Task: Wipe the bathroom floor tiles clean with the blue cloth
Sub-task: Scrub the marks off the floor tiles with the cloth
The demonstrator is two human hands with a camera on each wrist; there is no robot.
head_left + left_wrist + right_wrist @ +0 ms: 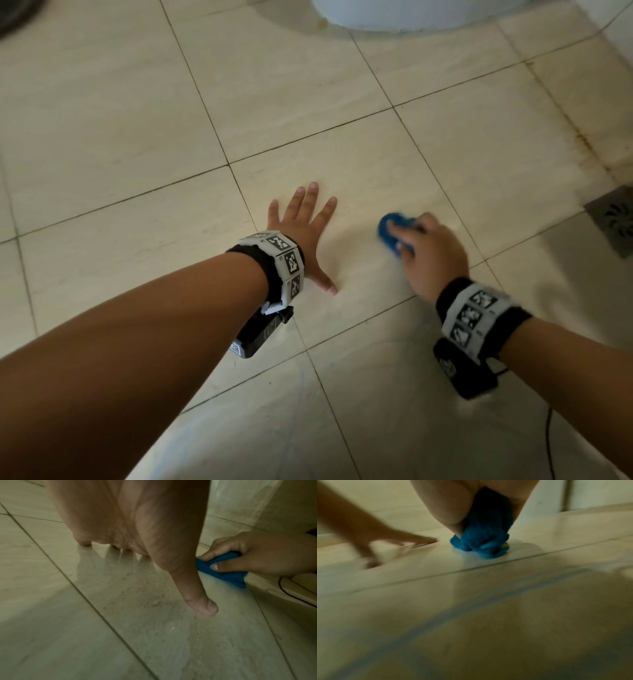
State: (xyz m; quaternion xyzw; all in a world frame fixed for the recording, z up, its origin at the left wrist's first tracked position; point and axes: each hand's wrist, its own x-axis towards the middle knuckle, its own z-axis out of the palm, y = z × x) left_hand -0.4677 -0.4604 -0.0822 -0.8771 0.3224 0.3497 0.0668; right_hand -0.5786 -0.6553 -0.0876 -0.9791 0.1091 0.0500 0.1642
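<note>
Blue cloth: bunched up, pressed on the floor tiles right of the frame's centre in the head view, partly under the fingers.
Right hand: fingers curled round the cloth, thumb pinching it in the left wrist view.
Left hand: flat on the tile just left of the cloth, fingers straight and spread, holding nothing.
Drain: metal grate at the right edge, well apart from the cloth.
White base: top edge of the frame.
</note>
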